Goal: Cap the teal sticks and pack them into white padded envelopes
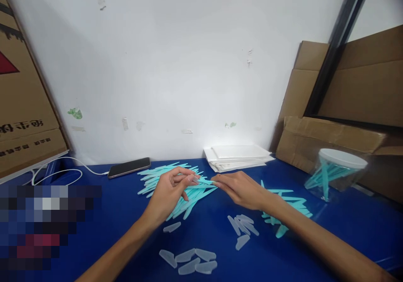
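Note:
Between my two hands is a slim turquoise eyebrow razor (pixel 206 182). My left hand (pixel 171 191) is closed at its left end, fingertips pinched, where a small translucent piece seems to show; its detail is too fine to tell. The fingertips of my right hand (pixel 242 189) pinch the right end. Under and behind the hands lies a large pile of turquoise razors (pixel 151 181). A second pile (pixel 291 202) lies by my right forearm, partly hidden by it. Translucent blade caps (pixel 205 254) lie near the front, with another small group of caps (pixel 242 225) nearer my right hand.
A black phone (pixel 129 167) on a white cable (pixel 91 169) lies at the back left. White sheets (pixel 241 156) are stacked against the wall. At right stands a clear tub with a white lid (pixel 343 158), holding razors. Cardboard boxes (pixel 25 105) flank the blue table (pixel 132 206).

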Available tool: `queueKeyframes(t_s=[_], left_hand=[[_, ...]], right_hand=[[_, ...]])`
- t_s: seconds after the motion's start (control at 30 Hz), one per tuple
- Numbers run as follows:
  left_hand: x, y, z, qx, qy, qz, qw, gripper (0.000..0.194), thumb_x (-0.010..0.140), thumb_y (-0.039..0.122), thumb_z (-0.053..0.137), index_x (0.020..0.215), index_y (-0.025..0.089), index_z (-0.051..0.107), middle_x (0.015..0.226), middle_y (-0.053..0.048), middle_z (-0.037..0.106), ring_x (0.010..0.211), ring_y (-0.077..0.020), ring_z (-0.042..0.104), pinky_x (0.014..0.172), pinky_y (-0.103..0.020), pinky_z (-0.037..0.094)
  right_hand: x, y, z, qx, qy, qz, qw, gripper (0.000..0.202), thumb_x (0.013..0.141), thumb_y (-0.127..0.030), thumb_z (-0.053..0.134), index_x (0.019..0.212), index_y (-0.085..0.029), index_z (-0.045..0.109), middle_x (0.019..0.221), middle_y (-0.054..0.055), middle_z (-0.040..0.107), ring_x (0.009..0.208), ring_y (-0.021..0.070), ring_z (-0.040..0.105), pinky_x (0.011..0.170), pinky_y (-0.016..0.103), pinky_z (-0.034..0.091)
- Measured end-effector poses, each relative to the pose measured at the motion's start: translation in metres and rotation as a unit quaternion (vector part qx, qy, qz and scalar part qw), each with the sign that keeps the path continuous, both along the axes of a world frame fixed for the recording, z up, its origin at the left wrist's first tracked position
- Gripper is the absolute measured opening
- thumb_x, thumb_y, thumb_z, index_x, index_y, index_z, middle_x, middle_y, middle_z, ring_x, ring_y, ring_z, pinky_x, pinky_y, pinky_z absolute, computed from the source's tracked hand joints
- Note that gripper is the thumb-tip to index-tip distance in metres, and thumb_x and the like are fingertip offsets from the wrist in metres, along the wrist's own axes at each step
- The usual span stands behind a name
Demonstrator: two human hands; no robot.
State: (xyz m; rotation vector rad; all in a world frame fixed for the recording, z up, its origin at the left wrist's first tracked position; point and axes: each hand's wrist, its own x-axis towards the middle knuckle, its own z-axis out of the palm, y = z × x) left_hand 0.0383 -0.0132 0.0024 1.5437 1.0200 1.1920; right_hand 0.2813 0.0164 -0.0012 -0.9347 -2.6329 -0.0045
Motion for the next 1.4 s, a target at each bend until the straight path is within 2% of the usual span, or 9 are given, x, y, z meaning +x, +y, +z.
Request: queueKeyframes(t_s=[0.2, 0.47, 0.63, 0.7, 0.83, 0.93, 1.1, 1.23, 1.4], left_hand=[[0.002, -0.001, -0.005, -0.006, 0.011, -0.023, 1.000, 0.032, 0.085, 0.048, 0.066, 0.093, 0.017, 0.061, 0.106, -0.013, 0.074, 0.102, -0.0281, 0.070, 0.049, -0.023, 0.049], [0.004, -0.004, -0.011, -0.018, 0.034, -0.043, 0.998, 0.035, 0.084, 0.052, 0.065, 0.091, 0.018, 0.057, 0.089, -0.011, 0.076, 0.096, -0.0296, 0.073, 0.043, -0.021, 0.044], [0.005, -0.005, -0.016, -0.014, 0.073, -0.033, 0.997, 0.032, 0.086, 0.050, 0.064, 0.090, 0.019, 0.058, 0.079, -0.009, 0.076, 0.081, -0.0253, 0.074, 0.041, -0.019, 0.036], [0.004, -0.005, -0.017, -0.005, 0.098, -0.025, 0.995, 0.030, 0.087, 0.048, 0.063, 0.090, 0.019, 0.059, 0.077, -0.007, 0.076, 0.064, -0.0190, 0.069, 0.041, -0.020, 0.033], [0.001, -0.005, -0.016, 0.056, 0.174, 0.003, 0.983, 0.025, 0.091, 0.044, 0.058, 0.087, 0.020, 0.062, 0.073, -0.002, 0.075, 0.041, -0.0087, 0.044, 0.044, -0.023, 0.030], [0.001, -0.007, -0.013, 0.134, 0.262, 0.020, 0.956, 0.022, 0.095, 0.040, 0.054, 0.092, 0.023, 0.068, 0.081, 0.000, 0.076, 0.047, -0.0109, 0.048, 0.051, -0.026, 0.037], [0.000, -0.007, -0.012, 0.243, 0.385, 0.006, 0.890, 0.035, 0.102, 0.030, 0.036, 0.112, 0.029, 0.070, 0.092, -0.002, 0.075, 0.086, -0.0209, 0.063, 0.076, -0.031, 0.045], [-0.009, 0.001, -0.011, 0.230, 0.468, 0.087, 0.849, 0.035, 0.101, 0.029, 0.034, 0.116, 0.025, 0.066, 0.092, -0.006, 0.069, 0.085, -0.0225, 0.063, 0.070, -0.032, 0.044], [-0.030, 0.017, -0.006, 0.203, 0.545, 0.162, 0.797, 0.034, 0.101, 0.026, 0.033, 0.116, 0.024, 0.063, 0.095, -0.008, 0.065, 0.082, -0.0226, 0.063, 0.065, -0.030, 0.042]], right_hand=[[-0.005, -0.003, -0.003, -0.011, 0.009, 0.015, 1.000, 0.038, 0.108, -0.037, 0.027, 0.117, -0.020, 0.060, 0.089, 0.006, 0.071, 0.069, 0.0181, 0.063, 0.060, 0.027, 0.036], [-0.007, -0.006, -0.005, -0.038, 0.036, 0.025, 0.998, 0.039, 0.108, -0.038, 0.027, 0.110, -0.021, 0.061, 0.082, 0.004, 0.067, 0.063, 0.0157, 0.057, 0.059, 0.026, 0.036], [-0.008, -0.006, -0.010, -0.036, 0.027, 0.037, 0.998, 0.037, 0.108, -0.035, 0.028, 0.111, -0.020, 0.062, 0.079, 0.004, 0.066, 0.063, 0.0154, 0.057, 0.059, 0.025, 0.034], [-0.008, -0.006, -0.012, -0.033, 0.022, 0.039, 0.998, 0.036, 0.108, -0.035, 0.029, 0.112, -0.020, 0.061, 0.082, 0.004, 0.067, 0.065, 0.0158, 0.058, 0.060, 0.026, 0.034], [-0.008, -0.006, -0.014, -0.034, 0.016, 0.039, 0.999, 0.036, 0.108, -0.034, 0.029, 0.112, -0.020, 0.062, 0.083, 0.004, 0.068, 0.065, 0.0159, 0.059, 0.060, 0.026, 0.034], [-0.009, -0.006, -0.012, -0.024, 0.005, 0.042, 0.999, 0.038, 0.108, -0.036, 0.029, 0.112, -0.019, 0.062, 0.086, 0.005, 0.069, 0.065, 0.0160, 0.059, 0.059, 0.027, 0.033], [-0.006, -0.001, -0.007, -0.008, -0.008, 0.041, 0.999, 0.039, 0.108, -0.039, 0.030, 0.110, -0.021, 0.064, 0.090, 0.004, 0.071, 0.073, 0.0171, 0.063, 0.064, 0.027, 0.036], [0.013, 0.019, 0.002, 0.004, -0.016, -0.036, 0.999, 0.048, 0.107, -0.044, 0.028, 0.092, -0.020, 0.066, 0.084, 0.005, 0.071, 0.071, 0.0180, 0.063, 0.065, 0.029, 0.038], [0.059, 0.053, 0.012, -0.004, 0.005, -0.161, 0.987, 0.041, 0.101, -0.050, 0.039, 0.107, -0.022, 0.068, 0.102, 0.008, 0.072, 0.086, 0.0235, 0.064, 0.068, 0.031, 0.042]])
